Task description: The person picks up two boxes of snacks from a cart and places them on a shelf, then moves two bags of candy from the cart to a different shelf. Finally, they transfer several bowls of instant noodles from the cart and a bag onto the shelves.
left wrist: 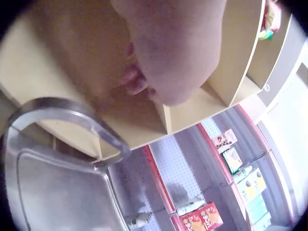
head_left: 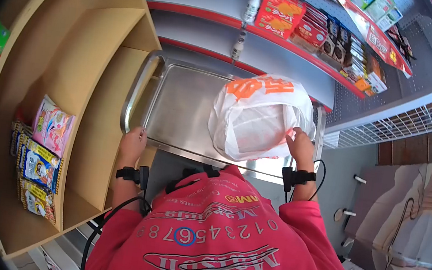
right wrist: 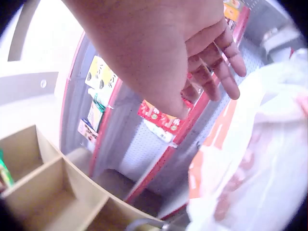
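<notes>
A white plastic bag with orange print [head_left: 254, 119] [right wrist: 269, 159] stands on a metal tray cart [head_left: 182, 104] [left wrist: 62, 192], its mouth spread and facing up. My right hand [head_left: 301, 150] [right wrist: 159, 53] is at the bag's right side with relaxed, slightly bent fingers; whether the fingertips touch the plastic I cannot tell. By the cart's front left corner is my left hand [head_left: 132, 145] [left wrist: 173, 48], its fingers loosely bent beside the wooden shelf, with no object visible in it. The curved metal handle [left wrist: 72, 108] stands apart from the left fingers in the left wrist view.
A wooden shelf unit [head_left: 97, 28] on the left holds snack packets [head_left: 40, 167] and a pink packet [head_left: 52, 127]. Behind the cart, grey shelves with red edges [head_left: 198, 12] carry red boxes [head_left: 279, 13]. At the right is a white wire rack [head_left: 406, 126].
</notes>
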Action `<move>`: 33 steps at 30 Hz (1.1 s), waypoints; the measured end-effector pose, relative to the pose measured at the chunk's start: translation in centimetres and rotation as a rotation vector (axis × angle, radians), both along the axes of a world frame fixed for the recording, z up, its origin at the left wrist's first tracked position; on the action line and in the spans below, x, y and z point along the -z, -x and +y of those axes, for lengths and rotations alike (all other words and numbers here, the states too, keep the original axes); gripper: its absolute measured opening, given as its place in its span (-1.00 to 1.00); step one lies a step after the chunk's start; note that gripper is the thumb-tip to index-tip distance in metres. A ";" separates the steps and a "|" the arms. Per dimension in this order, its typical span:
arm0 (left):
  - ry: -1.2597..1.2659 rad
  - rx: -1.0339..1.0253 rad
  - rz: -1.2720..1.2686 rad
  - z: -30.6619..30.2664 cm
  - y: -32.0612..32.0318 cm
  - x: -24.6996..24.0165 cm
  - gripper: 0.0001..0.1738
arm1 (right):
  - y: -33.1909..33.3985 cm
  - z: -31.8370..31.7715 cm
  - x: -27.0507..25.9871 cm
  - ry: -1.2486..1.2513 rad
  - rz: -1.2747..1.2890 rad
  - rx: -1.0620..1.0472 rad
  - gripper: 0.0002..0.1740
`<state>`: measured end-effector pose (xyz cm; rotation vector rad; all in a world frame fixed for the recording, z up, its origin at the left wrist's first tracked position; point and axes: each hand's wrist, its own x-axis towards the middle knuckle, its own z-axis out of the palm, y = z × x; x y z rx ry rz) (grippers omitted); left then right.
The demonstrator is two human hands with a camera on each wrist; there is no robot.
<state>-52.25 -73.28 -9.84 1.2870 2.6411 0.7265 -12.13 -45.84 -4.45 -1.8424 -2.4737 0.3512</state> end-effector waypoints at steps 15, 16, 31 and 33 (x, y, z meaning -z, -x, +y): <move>0.294 -0.229 -0.514 -11.7 -3.7 20.6 -0.81 | -1.8 -1.6 15.4 0.063 -0.108 -0.284 -0.69; 0.271 -0.242 -0.497 -12.3 -4.1 20.8 -0.84 | -0.6 -1.2 14.5 0.114 -0.033 -0.305 -0.74; 0.117 -0.588 -0.503 -24.2 -16.7 23.6 -0.75 | 2.7 -0.4 10.0 0.175 -0.202 -0.628 -0.68; 0.133 -0.602 -0.608 -26.5 -18.9 24.8 -0.75 | 1.2 -1.2 10.9 0.250 -0.095 -0.653 -0.58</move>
